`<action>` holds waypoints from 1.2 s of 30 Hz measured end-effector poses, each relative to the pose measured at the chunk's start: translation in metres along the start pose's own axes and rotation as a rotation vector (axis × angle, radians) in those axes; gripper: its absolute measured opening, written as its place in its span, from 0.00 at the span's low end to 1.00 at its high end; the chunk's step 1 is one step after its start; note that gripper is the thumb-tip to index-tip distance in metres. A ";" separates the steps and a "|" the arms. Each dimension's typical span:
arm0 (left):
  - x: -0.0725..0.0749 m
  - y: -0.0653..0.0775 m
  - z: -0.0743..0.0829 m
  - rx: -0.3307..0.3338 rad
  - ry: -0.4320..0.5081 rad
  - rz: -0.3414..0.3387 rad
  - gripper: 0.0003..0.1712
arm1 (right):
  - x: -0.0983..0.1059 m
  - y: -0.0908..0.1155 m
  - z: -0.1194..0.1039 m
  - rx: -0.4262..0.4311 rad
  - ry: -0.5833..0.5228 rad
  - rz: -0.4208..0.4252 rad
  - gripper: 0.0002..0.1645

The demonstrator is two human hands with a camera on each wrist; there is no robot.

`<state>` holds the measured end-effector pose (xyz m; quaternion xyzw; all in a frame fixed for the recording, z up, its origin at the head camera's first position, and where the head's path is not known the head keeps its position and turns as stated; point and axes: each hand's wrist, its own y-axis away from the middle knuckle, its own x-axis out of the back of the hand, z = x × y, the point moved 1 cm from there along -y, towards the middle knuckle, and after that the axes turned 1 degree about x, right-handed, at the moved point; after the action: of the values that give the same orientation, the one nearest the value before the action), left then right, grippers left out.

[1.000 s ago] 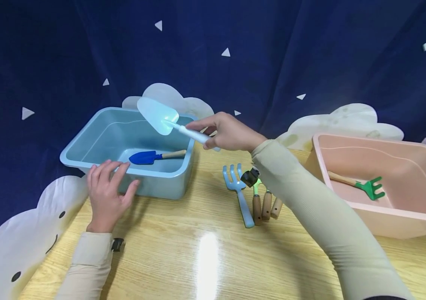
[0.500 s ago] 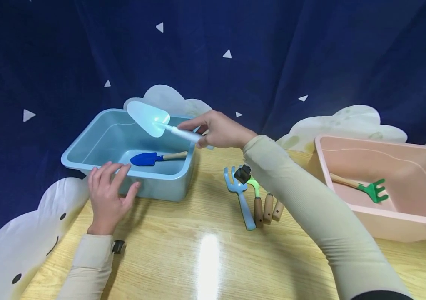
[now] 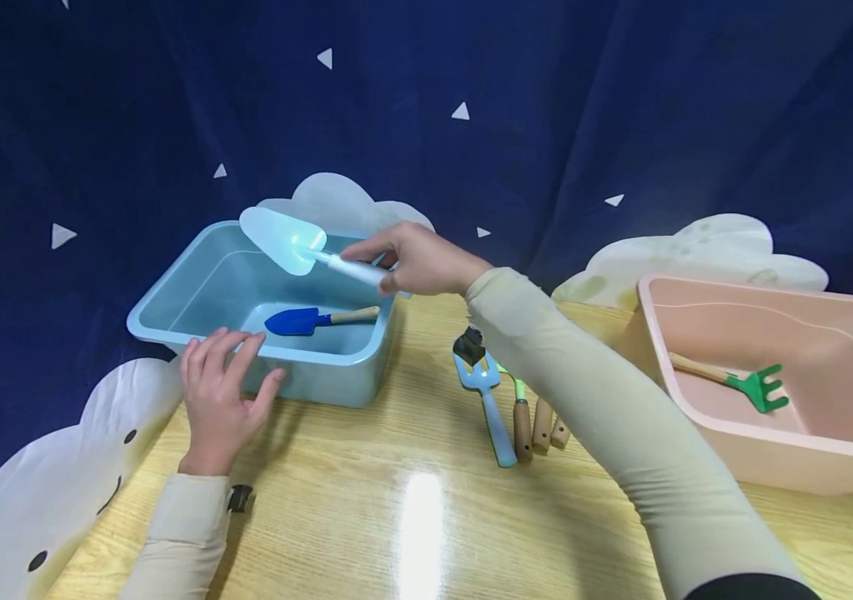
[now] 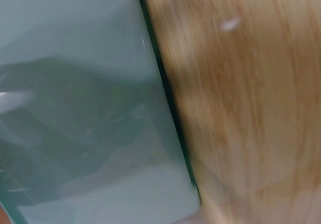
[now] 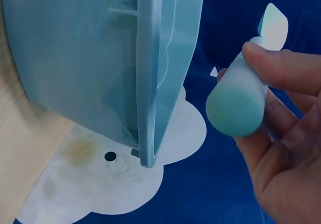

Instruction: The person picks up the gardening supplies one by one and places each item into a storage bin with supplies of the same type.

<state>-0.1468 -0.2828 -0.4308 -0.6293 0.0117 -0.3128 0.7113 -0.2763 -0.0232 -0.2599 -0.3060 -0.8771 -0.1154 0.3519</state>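
Note:
My right hand (image 3: 426, 262) pinches the handle of a pale blue hand trowel (image 3: 283, 240) between thumb and fingers, the blade over the light blue bin (image 3: 332, 358) and pointing left. In the right wrist view, the trowel's rounded handle end (image 5: 235, 108) faces the camera, beside the bin's rim. My left hand (image 3: 219, 400) rests its fingertips at the bin's near rim, thumb spread to the right. Inside the bin lies a small dark blue trowel (image 3: 294, 322) with a wooden handle. The left wrist view shows the bin's outer wall (image 4: 90, 103), without fingers.
Right of the bin, a pale blue hand fork (image 3: 497, 425) lies beside several wooden-handled tools (image 3: 523, 429), partly hidden by my right sleeve (image 3: 606, 400). A pink bin (image 3: 794, 450) at the right holds a green rake (image 3: 760, 389). A dark blue curtain (image 3: 411, 100) hangs behind the wooden table (image 3: 336, 508).
My right hand has carried the pale blue trowel leftward, its blade now farther over the light blue bin. The left hand has stayed at the rim. The view has shifted slightly.

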 end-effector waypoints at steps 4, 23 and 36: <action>0.002 0.001 0.001 0.003 -0.001 -0.007 0.30 | -0.003 -0.006 -0.002 0.018 0.020 0.009 0.37; 0.008 0.003 0.000 0.008 -0.015 0.008 0.31 | -0.015 -0.037 -0.019 0.069 0.097 -0.043 0.37; 0.008 0.002 0.002 0.005 -0.026 0.003 0.31 | -0.018 -0.060 -0.019 -0.022 0.123 -0.023 0.37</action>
<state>-0.1393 -0.2850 -0.4290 -0.6315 0.0028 -0.3038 0.7134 -0.2924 -0.0863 -0.2572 -0.2921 -0.8559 -0.1475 0.4005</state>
